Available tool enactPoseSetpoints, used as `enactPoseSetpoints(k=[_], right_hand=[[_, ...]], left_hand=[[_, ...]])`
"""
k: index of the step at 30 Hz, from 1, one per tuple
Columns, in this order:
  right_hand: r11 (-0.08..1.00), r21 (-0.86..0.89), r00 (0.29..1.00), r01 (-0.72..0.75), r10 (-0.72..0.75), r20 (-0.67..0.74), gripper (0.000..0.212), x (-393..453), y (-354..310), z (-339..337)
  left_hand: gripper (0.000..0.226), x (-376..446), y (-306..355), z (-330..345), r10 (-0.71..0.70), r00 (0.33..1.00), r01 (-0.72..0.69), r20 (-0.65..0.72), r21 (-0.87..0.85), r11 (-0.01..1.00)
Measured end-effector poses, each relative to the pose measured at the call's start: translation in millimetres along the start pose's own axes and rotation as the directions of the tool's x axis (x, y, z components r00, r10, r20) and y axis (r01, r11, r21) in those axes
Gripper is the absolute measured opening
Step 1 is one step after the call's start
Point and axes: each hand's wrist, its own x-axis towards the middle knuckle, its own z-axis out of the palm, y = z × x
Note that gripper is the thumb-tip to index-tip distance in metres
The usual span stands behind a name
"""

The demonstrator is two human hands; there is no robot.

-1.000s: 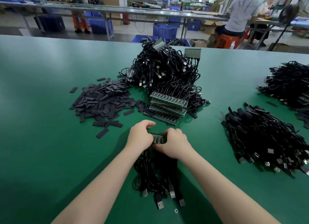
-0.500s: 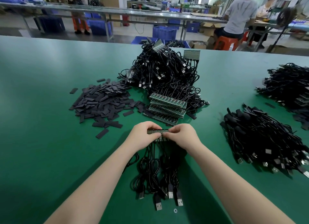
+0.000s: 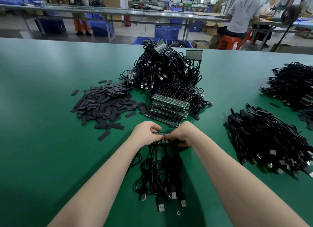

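Where our strip lies: narrow green circuit-board strip (image 3: 160, 136) over the green table mat (image 3: 50, 142), long axis running left to right across us.
Left hand (image 3: 146, 133): fingers curled, pinching the strip's left end.
Right hand (image 3: 185, 133): pinching the right end.
Black USB cables (image 3: 158, 172): trailing from it toward us.
Nearer hand: neither; we judge any bend or snap turns on that crosswise axis.
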Motion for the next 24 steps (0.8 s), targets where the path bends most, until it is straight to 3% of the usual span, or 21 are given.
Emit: enactPoseSetpoints(k=[14,19,24], right_hand=[[0.992,-0.105,0.980,-0.071,0.089,0.180,0.029,17,-6,6],[0.999,0.032,0.998,0.016,-0.018,0.066,0.023,4,3,1],[0.964,0.248,0.990,0.097,-0.118,0.071,0.013,-10,17,-8]], left_hand=[[0.039,3,6,1,-0.041,0.999,0.041,0.020,-0.012,0.999],[0.034,0,4,0,-0.009,1.000,0.009,0.017,-0.019,1.000],[0.032,-4,8,1,0.024,0.999,-0.023,-0.026,0.041,0.999]])
